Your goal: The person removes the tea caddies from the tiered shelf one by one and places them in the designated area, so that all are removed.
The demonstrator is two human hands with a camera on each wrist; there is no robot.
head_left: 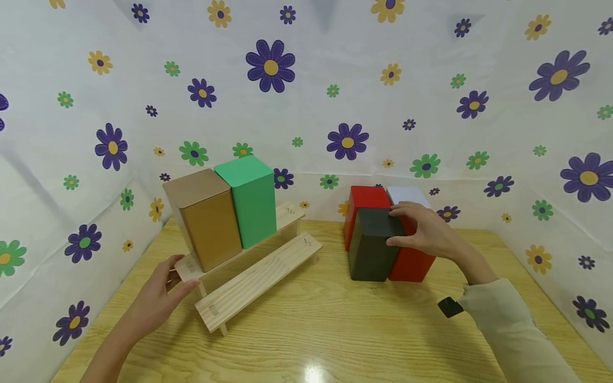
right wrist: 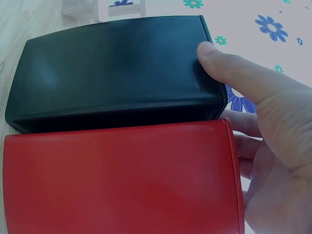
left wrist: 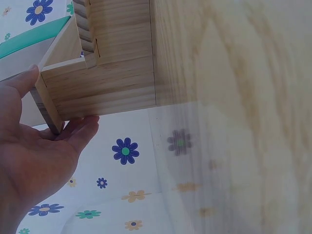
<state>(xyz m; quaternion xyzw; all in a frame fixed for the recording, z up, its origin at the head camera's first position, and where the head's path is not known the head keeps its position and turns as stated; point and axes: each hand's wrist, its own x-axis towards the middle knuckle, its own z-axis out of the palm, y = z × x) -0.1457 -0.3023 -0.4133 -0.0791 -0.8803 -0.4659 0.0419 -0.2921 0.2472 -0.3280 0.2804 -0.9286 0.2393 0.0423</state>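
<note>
1. Right fingers [head_left: 409,209] are closed with the thumb across the top of the dark box [head_left: 371,252]; the wooden stand's [head_left: 256,276] near end is gripped by the left fingers [left wrist: 84,132].
2. Probably light, stiff and slick, the dark box is best pinched by its upper edges.
3. It is stood upright, long axis vertical, on the surface [head_left: 306,330] beside a red box [head_left: 413,264].

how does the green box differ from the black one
The green box is bright green, while the black box is very dark. The green box stands on the upper wooden step; the black box stands lower, on the tabletop. The right hand grips the black box near its top, while no hand touches the green box. Both stand upright.
</note>
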